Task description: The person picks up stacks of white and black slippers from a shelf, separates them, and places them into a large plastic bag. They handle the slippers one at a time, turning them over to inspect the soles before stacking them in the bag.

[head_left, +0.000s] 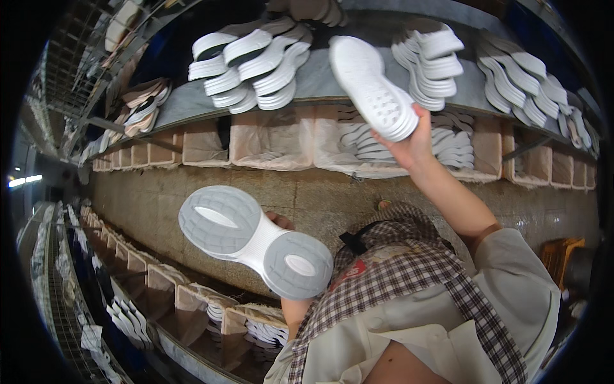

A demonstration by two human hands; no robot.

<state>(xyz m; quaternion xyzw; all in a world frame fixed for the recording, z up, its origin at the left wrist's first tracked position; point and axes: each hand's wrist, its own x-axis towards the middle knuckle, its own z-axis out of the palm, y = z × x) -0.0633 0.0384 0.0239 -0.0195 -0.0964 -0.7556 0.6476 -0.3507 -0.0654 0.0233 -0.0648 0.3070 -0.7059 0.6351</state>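
My right hand (416, 144) is raised over the front edge of the far shelf, closed around the heel end of a white shoe sole (364, 77). That sole shows its inner face, with small recesses near the heel; its edge looks layered, and I cannot tell whether more soles lie under it. Lower and to the left, my left hand (280, 221) grips a grey and white shoe sole (254, 237) by its narrow middle from behind. The patterned grey tread faces up, hiding most of that hand.
On the far shelf (173, 110) stand piles of white soles (249, 64), with more piles (428, 61) to the right. Below are lined bins (272, 137), one holding soles. A second row of bins (198, 297) runs at lower left. An orange crate (559, 259) sits at right.
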